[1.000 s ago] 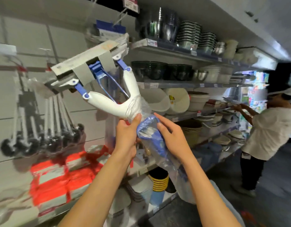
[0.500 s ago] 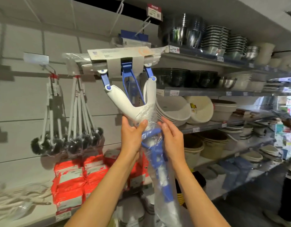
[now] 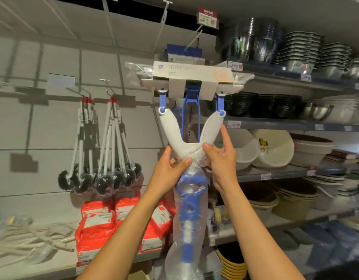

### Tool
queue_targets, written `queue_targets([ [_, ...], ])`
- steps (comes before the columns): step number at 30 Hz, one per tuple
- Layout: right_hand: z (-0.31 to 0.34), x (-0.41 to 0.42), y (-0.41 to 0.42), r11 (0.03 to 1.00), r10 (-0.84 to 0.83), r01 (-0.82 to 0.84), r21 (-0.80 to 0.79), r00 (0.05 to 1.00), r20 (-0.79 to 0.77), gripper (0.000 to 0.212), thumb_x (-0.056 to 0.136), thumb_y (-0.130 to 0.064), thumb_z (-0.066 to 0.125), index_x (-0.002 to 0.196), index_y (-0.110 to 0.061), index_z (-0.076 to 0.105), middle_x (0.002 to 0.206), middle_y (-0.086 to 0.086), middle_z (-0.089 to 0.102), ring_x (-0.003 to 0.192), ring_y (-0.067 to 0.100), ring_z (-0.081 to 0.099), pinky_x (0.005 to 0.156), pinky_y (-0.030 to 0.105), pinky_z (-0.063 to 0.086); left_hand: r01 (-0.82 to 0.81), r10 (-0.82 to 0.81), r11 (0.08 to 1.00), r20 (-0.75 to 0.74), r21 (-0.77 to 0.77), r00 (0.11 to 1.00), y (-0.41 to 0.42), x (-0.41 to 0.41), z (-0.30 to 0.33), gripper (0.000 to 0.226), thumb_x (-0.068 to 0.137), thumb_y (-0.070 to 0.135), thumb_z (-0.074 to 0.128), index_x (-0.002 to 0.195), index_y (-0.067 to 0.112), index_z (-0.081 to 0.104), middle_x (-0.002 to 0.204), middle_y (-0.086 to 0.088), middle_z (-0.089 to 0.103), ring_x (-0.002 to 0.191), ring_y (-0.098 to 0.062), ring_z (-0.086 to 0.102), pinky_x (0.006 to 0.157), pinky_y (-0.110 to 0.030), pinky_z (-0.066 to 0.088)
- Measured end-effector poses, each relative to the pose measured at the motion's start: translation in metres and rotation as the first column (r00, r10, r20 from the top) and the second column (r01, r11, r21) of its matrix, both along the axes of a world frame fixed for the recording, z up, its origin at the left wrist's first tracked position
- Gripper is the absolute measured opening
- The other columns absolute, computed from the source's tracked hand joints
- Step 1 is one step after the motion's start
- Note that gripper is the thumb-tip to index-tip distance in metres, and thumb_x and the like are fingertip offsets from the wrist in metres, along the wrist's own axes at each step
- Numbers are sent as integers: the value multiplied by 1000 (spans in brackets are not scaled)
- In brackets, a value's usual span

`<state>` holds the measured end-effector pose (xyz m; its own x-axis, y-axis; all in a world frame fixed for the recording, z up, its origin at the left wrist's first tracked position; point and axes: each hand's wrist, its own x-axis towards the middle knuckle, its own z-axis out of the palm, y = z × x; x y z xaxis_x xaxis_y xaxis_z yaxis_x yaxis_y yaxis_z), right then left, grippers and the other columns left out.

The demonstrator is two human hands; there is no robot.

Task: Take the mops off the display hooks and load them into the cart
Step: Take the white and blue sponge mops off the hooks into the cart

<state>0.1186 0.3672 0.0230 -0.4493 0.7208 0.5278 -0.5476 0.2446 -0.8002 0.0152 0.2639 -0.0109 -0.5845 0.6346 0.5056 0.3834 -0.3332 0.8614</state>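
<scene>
While the mop (image 3: pixel 189 142) is held high beside the shelves, its white fork gripped by the left hand (image 3: pixel 170 168) and right hand (image 3: pixel 221 158), no cart is seen; loading remains.

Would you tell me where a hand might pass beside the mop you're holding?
Bare wall lies between the mop and the hanging brushes. Right of the mop is crowded: bowls sit close behind the right hand.

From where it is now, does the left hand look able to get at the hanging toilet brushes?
Probably not yet: the left hand grips the mop neck. The toilet brushes hang unobstructed to its left, so freeing it should suffice.
</scene>
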Motion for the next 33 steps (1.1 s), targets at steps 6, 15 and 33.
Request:
queue_targets([
  [6,0,-5,24,997,72,-73,-26,997,-31,78,92,9,59,153,-34,34,91,0,78,92,24,74,93,57,55,-70,39,969,134,235,990,23,3,6,78,96,2,61,156,36,25,117,-3,71,101,-11,71,77,-29,58],
  [15,13,-7,62,992,42,-40,116,999,-16,72,96,-2,60,153,-35,34,89,-12,77,92,25,74,83,53,60,-189,151,927,141,324,978,59,15,27,89,96,-4,59,157,44,16,105,-11,74,92,-21,74,76,-44,61],
  [33,78,-41,126,975,124,-104,199,988,-88,79,93,7,59,157,-25,24,95,11,75,77,10,71,69,27,58,-244,264,899,-5,364,964,108,-8,106,85,96,0,59,153,51,22,132,-1,62,100,-14,70,76,-49,61],
])
